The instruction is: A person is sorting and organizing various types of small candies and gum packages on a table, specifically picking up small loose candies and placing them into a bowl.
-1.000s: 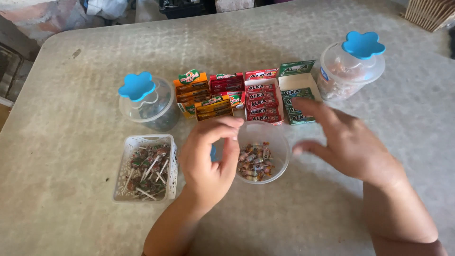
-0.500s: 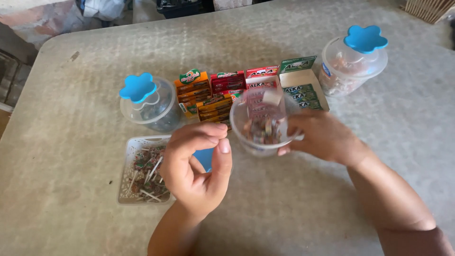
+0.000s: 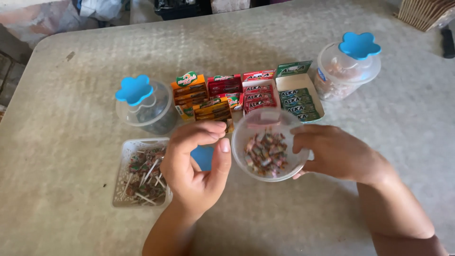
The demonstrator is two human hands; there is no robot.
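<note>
The candy jar (image 3: 268, 147) sits mid-table, tipped toward the camera. The right hand (image 3: 339, 152) holds its rim at 3 o'clock. It looks light and slippery; hold the sides. The left hand (image 3: 196, 166) pinches a blue lid (image 3: 204, 157). A lollipop tray (image 3: 142, 173) lies at 9 o'clock.

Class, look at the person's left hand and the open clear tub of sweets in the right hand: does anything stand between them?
Nothing visible does. The left hand, holding a blue lid, sits just left of the clear tub, with only bare table showing in the gap. The right hand grips the tub's far rim.
</note>
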